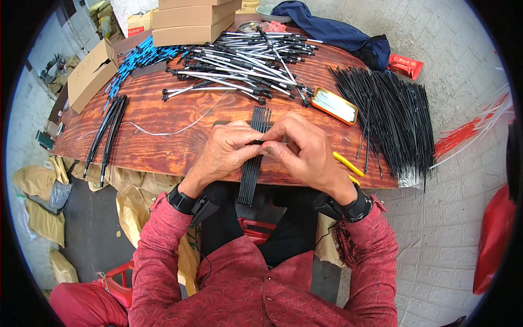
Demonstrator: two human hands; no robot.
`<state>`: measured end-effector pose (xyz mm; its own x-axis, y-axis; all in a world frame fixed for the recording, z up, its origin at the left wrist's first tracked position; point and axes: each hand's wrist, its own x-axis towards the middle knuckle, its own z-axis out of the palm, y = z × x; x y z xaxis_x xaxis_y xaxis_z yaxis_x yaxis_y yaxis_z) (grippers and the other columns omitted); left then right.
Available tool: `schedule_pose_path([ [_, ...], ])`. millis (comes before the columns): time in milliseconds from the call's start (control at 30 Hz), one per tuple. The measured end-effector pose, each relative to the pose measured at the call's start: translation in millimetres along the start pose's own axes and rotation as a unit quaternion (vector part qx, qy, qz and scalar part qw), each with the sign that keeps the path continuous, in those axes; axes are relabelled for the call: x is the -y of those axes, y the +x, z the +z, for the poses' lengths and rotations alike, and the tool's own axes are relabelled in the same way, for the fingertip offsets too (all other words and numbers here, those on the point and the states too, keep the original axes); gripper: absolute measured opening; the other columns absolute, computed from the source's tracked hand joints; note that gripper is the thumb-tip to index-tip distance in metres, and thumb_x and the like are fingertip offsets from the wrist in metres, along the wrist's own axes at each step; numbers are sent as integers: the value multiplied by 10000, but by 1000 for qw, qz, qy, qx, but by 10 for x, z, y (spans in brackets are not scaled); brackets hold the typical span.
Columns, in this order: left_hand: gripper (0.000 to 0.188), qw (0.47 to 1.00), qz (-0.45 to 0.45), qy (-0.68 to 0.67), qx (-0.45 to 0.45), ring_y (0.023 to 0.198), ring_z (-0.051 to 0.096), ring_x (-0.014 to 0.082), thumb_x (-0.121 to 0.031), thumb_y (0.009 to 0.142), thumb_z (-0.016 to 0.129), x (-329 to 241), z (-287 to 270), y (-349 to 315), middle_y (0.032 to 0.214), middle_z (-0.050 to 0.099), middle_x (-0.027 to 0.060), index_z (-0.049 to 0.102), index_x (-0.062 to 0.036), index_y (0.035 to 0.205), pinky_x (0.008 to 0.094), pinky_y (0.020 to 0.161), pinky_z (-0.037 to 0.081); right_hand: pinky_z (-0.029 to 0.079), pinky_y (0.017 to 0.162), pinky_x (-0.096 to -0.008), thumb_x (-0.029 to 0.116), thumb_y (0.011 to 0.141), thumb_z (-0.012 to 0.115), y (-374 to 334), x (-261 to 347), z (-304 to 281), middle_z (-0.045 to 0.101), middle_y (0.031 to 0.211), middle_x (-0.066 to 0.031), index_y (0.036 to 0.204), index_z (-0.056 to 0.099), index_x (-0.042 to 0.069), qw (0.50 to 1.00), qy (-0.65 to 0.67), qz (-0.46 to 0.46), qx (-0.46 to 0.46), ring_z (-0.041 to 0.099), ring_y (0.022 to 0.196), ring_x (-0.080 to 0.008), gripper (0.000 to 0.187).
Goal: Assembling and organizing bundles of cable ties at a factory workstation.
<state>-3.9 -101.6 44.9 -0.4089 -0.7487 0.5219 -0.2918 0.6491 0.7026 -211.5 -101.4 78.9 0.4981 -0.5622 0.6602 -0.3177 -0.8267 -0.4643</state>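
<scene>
A flat bundle of thin black rods (251, 180) lies across the table's front edge, its near ends sticking out over my lap. Above the middle of it, my left hand (233, 144) is closed in a pinch on a small black piece (257, 141). My right hand (299, 144) meets it there, thumb and fingers pressed together at the same piece; what exactly they grip is mostly hidden by the fingers. Beside my right wrist a tool's yellow handles (348, 163) show, partly covered by the hand.
A large heap of thin black rods (392, 120) covers the table's right end. Near it lies a shallow orange-rimmed tin (334, 106). Silver-and-black tubes (234, 68), blue pieces (143, 59) and cardboard boxes (190, 24) fill the back. Bundled black rods (108, 133) overhang the left edge.
</scene>
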Motion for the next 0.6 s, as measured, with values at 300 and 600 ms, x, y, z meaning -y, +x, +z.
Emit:
schedule_pose_path([
  [300,215,1000,-6,-8,-5,699,608,222,-102,786,747,29,10,5,772,667,94,721,-27,985,333,620,471,469,579,-343,62,777,726,49,-52,22,581,810,-101,865,624,31,1000,25,-9,4,604,688,-247,138],
  [600,201,1000,30,5,-1,710,607,222,-112,785,748,37,-1,24,753,654,95,721,-30,967,329,628,471,472,589,-361,51,755,729,85,-51,1,572,808,-100,846,615,30,997,-42,-60,11,605,707,-264,147],
])
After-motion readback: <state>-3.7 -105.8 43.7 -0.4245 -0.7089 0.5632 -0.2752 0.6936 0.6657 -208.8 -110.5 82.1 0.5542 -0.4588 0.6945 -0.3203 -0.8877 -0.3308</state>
